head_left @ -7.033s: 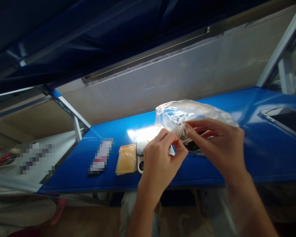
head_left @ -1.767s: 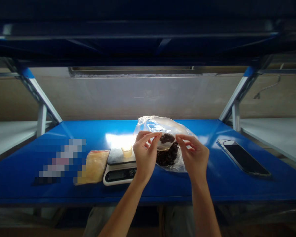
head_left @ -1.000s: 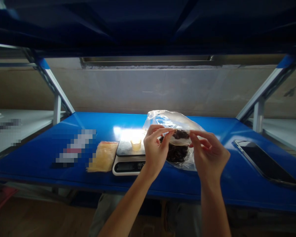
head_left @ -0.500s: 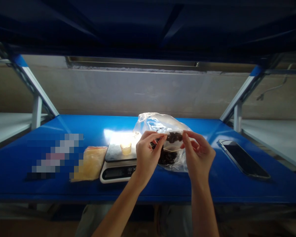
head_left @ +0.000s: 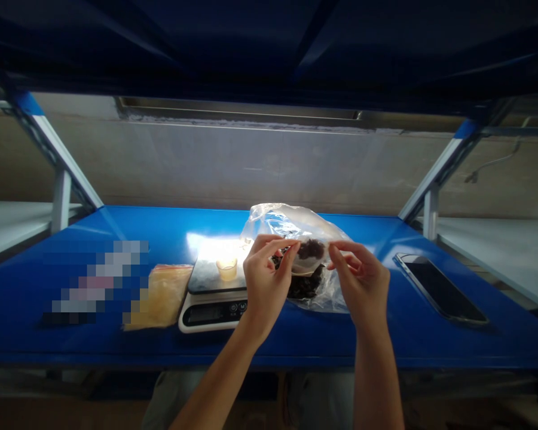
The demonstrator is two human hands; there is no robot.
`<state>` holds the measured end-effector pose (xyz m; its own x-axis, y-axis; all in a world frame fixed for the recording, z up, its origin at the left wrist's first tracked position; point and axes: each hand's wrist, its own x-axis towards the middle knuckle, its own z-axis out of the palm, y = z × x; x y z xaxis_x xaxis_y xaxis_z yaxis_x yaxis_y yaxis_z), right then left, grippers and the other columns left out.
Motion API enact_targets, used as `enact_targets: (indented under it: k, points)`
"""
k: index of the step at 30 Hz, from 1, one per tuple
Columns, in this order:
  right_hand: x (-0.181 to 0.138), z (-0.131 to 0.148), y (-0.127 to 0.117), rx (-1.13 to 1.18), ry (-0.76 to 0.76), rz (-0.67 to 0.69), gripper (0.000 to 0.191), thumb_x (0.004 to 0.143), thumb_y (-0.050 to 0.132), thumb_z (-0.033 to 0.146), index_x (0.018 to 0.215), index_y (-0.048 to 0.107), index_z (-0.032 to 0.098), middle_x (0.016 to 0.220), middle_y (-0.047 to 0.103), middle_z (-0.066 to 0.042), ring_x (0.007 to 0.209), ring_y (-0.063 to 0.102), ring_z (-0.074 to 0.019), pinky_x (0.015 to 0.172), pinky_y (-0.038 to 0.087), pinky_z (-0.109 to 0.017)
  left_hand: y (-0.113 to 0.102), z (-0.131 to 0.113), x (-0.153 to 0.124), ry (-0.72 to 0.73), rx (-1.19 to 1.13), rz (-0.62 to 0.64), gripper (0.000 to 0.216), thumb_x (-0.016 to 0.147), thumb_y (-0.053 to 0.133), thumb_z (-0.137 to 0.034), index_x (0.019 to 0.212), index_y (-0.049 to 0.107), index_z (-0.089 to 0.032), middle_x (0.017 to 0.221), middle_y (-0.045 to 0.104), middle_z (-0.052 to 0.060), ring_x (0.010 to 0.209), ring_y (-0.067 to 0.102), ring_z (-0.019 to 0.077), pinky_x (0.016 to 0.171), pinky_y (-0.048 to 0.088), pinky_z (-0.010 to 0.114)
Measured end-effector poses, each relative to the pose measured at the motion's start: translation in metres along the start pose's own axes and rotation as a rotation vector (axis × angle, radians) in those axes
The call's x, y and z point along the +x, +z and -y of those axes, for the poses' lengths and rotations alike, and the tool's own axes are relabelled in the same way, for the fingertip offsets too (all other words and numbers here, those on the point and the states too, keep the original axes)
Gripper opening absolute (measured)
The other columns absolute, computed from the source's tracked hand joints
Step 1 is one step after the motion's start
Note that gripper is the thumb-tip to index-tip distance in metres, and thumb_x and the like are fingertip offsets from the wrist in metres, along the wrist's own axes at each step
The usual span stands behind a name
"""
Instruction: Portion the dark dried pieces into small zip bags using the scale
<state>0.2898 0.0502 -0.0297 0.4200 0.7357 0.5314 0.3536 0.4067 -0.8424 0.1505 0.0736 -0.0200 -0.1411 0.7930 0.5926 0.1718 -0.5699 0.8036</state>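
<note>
Between my two hands hangs a small clear plastic bag [head_left: 311,251] with a clump of dark dried pieces in it. My left hand [head_left: 266,269] pinches its left side between thumb and fingers. At the opposite side, my right hand [head_left: 363,278] is closed in a pinch on the bag's edge. Just behind and below lies a large clear plastic bag [head_left: 287,218], open, with loose dark pieces [head_left: 305,286] inside. Left of my left hand is a kitchen scale [head_left: 206,310] with a small translucent cup [head_left: 226,269] on its plate, partly covered by that hand.
A stack of flat, yellowish zip bags [head_left: 164,295] lies left of the scale. Farther left is a blurred-out item [head_left: 96,278]. A phone [head_left: 439,289] rests at the right of the blue table [head_left: 430,340]. A dark blue shelf [head_left: 251,54] hangs overhead.
The small bag has shifted slightly, and its dark contents look more bunched together. Both hands keep their pinch, with the right one a little lower. The view has moved slightly.
</note>
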Motion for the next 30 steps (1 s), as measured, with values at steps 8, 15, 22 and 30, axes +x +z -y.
enact_targets:
  k: [8, 15, 22, 30]
  points:
    - [-0.002, 0.004, 0.007, -0.030, 0.000, -0.061, 0.017, 0.080, 0.067, 0.037, 0.080, 0.068, 0.019, 0.074, 0.069, -0.001, 0.055, 0.062, -0.0121, 0.044, 0.043, -0.021, -0.002, -0.001, 0.003, 0.041, 0.003, -0.014, 0.011, 0.080, 0.069, -0.027, 0.079, 0.075, -0.018, 0.083, 0.063, 0.004, 0.068, 0.059, 0.0102, 0.040, 0.036, 0.016]
    - [-0.001, 0.000, 0.013, 0.046, 0.059, 0.020, 0.019, 0.078, 0.067, 0.038, 0.082, 0.067, 0.019, 0.073, 0.068, -0.002, 0.053, 0.062, -0.0130, 0.041, 0.043, -0.021, -0.001, 0.004, 0.002, 0.080, 0.070, 0.060, 0.010, 0.082, 0.066, -0.025, 0.080, 0.074, -0.019, 0.083, 0.064, 0.005, 0.073, 0.060, 0.0125, 0.041, 0.037, 0.017]
    - [0.000, -0.002, 0.011, 0.086, 0.050, 0.001, 0.018, 0.077, 0.069, 0.037, 0.081, 0.068, 0.019, 0.069, 0.068, -0.002, 0.056, 0.063, -0.0144, 0.040, 0.041, -0.020, -0.001, 0.005, 0.002, 0.107, 0.093, 0.082, 0.008, 0.081, 0.067, -0.023, 0.080, 0.075, -0.021, 0.084, 0.064, 0.004, 0.070, 0.058, 0.0121, 0.045, 0.038, 0.019]
    - [-0.003, 0.003, 0.017, 0.117, 0.068, -0.272, 0.022, 0.073, 0.074, 0.038, 0.082, 0.073, 0.018, 0.071, 0.072, -0.004, 0.056, 0.062, -0.0150, 0.044, 0.046, -0.024, -0.001, -0.002, 0.001, 0.102, 0.021, -0.040, 0.010, 0.079, 0.070, -0.028, 0.086, 0.075, -0.023, 0.085, 0.061, 0.004, 0.066, 0.053, 0.0103, 0.042, 0.034, 0.020]
